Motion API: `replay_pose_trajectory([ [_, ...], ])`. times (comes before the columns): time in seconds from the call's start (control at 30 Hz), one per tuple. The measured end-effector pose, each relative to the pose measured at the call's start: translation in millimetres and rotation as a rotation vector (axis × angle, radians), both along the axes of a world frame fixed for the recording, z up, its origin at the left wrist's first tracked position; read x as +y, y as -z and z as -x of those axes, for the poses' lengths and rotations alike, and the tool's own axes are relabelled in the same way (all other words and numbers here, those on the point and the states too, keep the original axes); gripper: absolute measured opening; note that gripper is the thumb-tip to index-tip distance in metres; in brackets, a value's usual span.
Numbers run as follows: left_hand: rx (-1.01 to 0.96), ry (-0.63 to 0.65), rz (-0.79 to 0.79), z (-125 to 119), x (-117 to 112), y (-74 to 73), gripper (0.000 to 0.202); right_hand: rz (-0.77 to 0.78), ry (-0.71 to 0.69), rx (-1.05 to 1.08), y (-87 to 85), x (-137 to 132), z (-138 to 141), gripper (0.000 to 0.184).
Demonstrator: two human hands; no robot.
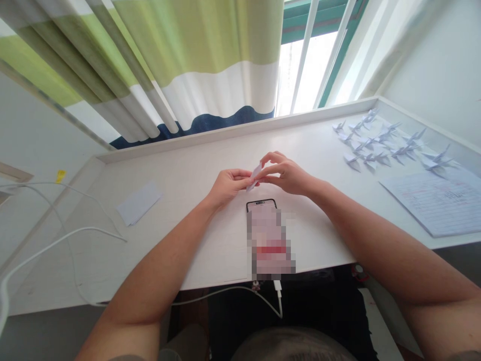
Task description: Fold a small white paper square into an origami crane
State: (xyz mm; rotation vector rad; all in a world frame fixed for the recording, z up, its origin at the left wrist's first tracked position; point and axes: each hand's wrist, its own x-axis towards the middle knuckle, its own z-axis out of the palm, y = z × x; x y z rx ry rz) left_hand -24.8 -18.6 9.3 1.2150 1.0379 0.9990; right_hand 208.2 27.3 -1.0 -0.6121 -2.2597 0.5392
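A small folded piece of white paper (254,177) is pinched between both hands above the middle of the white desk (195,235). My left hand (227,186) grips its lower left side with curled fingers. My right hand (286,173) pinches its upper right edge with thumb and forefinger. A phone (267,239) lies flat on the desk just below the hands, with a white cable (278,298) plugged into its near end.
Several folded paper cranes (383,145) lie at the desk's far right, beside a lined sheet of paper (438,200). A folded white slip (138,203) lies at left. White cables (56,240) trail over the left side. A striped curtain (169,65) and a window (315,65) stand behind.
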Motion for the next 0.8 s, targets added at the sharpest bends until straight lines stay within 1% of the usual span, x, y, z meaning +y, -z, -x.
replay_pose_trajectory([
  [0.07, 0.052, 0.014, -0.04, -0.1, -1.1, -0.5, 0.037, 0.041, 0.0, 0.0, 0.2, -2.2, 1.5, 0.015],
  [0.17, 0.113, 0.011, -0.071, 0.1, -3.0, -0.8, 0.031, 0.151, -0.032, -0.001, 0.5, -4.6, 4.1, 0.017],
  [0.27, 0.141, 0.01, -0.085, -0.3, -4.3, -0.2, 0.031, 0.242, -0.02, 0.016, 1.0, -5.0, 6.8, 0.021],
  [0.33, 0.141, 0.009, -0.104, -1.3, -4.6, 0.3, 0.033, 0.26, 0.0, 0.037, 1.2, -4.8, 8.4, 0.023],
  [0.47, 0.131, -0.004, -0.117, -2.8, -4.5, 0.3, 0.033, 0.224, -0.011, 0.028, -0.1, -5.0, 8.5, 0.022],
  [0.63, 0.107, -0.012, -0.094, -0.9, -2.7, -1.9, 0.035, 0.103, -0.081, -0.033, -1.0, -2.6, 2.8, 0.02],
  [0.8, 0.117, 0.006, -0.125, -1.9, -1.4, -0.8, 0.038, -0.008, -0.018, -0.093, 0.7, -2.3, 2.9, 0.016],
])
